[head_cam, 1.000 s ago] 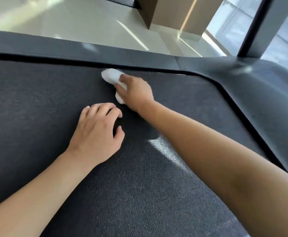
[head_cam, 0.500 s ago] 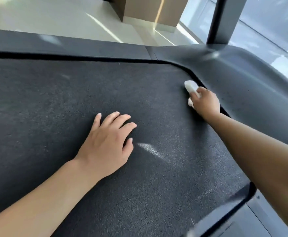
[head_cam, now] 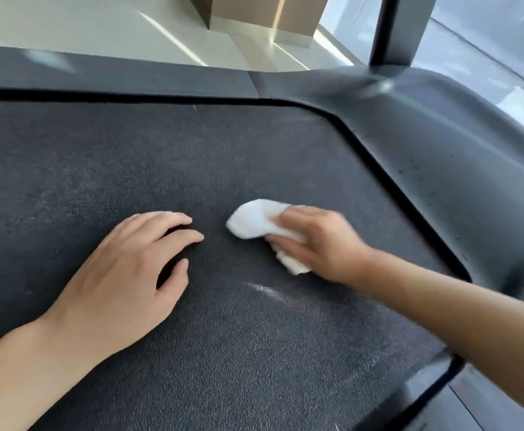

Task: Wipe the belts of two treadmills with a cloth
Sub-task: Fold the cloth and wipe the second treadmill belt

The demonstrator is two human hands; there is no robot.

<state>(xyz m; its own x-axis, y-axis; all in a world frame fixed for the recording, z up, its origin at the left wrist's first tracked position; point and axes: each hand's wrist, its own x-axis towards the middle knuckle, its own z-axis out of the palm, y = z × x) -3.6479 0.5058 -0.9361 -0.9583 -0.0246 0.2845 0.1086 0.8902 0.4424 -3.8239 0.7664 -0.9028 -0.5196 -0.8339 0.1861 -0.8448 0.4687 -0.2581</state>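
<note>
A dark, rough treadmill belt (head_cam: 130, 157) fills most of the view. My right hand (head_cam: 319, 244) grips a crumpled white cloth (head_cam: 254, 222) and presses it onto the belt near its middle. The cloth sticks out past my fingers to the left and below my palm. My left hand (head_cam: 123, 275) rests on the belt just left of the cloth, fingers bent, holding nothing. A pale streak (head_cam: 266, 290) shows on the belt below my right hand.
A smooth dark grey frame (head_cam: 441, 150) curves around the belt at the far side and the right. A dark upright post (head_cam: 394, 29) rises at the top right. Beyond lie a pale floor (head_cam: 83, 23), a brown block (head_cam: 266, 14) and windows.
My right hand has swept the cloth from the belt's right edge back toward the middle, close to my left hand. The left hand stays pressed on the belt.
</note>
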